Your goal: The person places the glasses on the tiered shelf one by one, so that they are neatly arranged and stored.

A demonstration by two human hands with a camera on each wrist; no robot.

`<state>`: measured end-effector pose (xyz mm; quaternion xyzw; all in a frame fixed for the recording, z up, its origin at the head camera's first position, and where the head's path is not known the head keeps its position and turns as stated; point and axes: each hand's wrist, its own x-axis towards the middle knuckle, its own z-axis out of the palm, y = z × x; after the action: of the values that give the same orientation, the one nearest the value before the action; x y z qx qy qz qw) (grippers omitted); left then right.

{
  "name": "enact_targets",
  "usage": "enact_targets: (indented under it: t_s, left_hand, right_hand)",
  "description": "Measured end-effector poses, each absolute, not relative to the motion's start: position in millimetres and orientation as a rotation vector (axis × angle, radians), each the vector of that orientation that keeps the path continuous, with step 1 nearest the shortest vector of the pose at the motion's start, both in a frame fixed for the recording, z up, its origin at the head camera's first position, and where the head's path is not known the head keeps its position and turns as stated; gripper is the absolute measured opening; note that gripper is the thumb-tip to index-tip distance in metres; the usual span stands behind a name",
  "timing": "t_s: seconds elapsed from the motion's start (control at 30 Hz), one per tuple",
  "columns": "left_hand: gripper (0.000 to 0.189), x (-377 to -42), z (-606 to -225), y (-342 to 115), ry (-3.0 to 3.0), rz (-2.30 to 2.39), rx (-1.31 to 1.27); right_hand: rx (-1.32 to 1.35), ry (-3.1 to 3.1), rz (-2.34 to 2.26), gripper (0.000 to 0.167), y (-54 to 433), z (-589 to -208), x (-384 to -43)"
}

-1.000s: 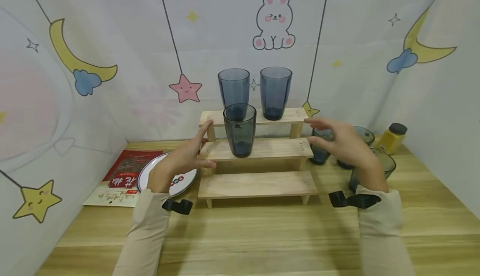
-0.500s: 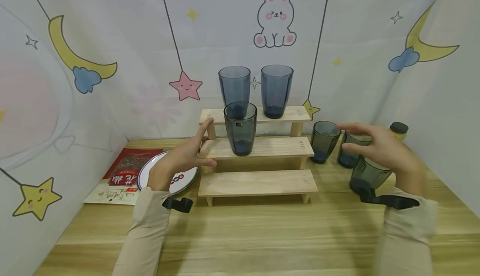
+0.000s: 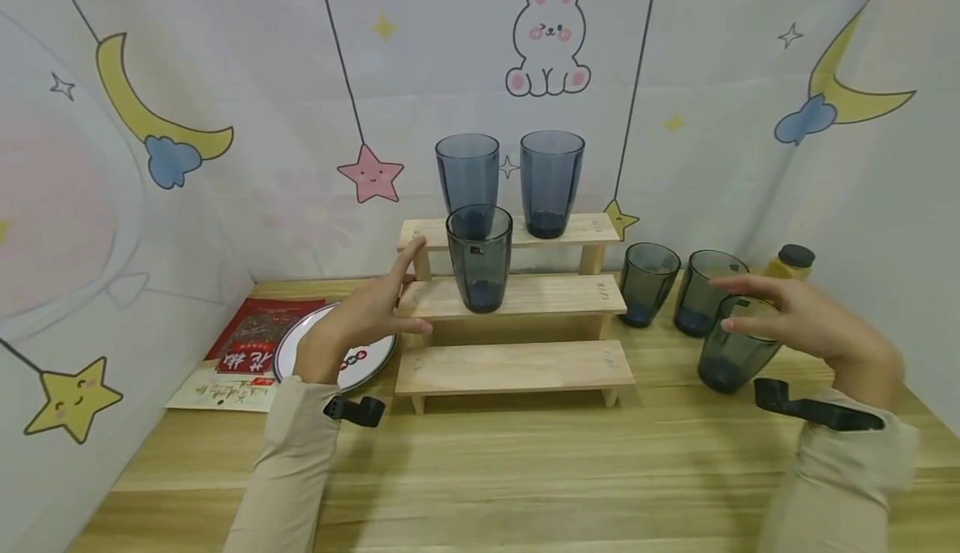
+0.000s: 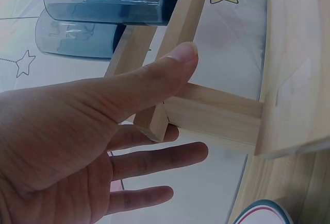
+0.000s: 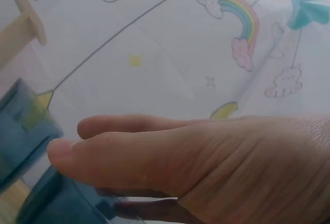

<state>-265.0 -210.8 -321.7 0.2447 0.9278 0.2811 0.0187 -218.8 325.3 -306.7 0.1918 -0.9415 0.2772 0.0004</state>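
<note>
My left hand is at the left end of a three-step wooden rack. In the left wrist view its thumb lies against a plank end, fingers stretched out beyond. On the top step stand two blue-tinted glasses side by side; a smoky glass stands upright on the middle step's left half. My right hand hovers at the nearest of three smoky glasses on the table, the front glass, thumb and fingers apart and partly covering its rim. Contact with it cannot be made out.
Behind the front glass stand a left glass and a middle glass. A yellow jar with a black lid is at the back right. Left of the rack lie a white plate and a red packet. A printed curtain hangs behind.
My right hand has moved from the rack's right end rightward, past the left and middle glasses, to the front glass. My left hand has stayed at the rack's left end.
</note>
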Motion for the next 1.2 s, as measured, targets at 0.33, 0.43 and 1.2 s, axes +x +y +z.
enact_targets:
  t_s: [0.33, 0.43, 1.2]
  left_hand:
    - [0.117, -265.8, -322.2, -210.3, 2.891, 0.858, 0.734]
    - [0.117, -265.6, -322.2, -210.1, 2.884, 0.868, 0.732]
    - [0.117, -265.6, -321.1, -210.4, 2.893, 0.852, 0.736]
  right_hand:
    - [0.713, -2.966, 0.937, 0.059, 335.7, -315.1, -217.6]
    - [0.705, -2.985, 0.940, 0.062, 338.5, -318.4, -217.8]
    - [0.675, -2.924, 0.992, 0.074, 344.7, -326.7, -221.5]
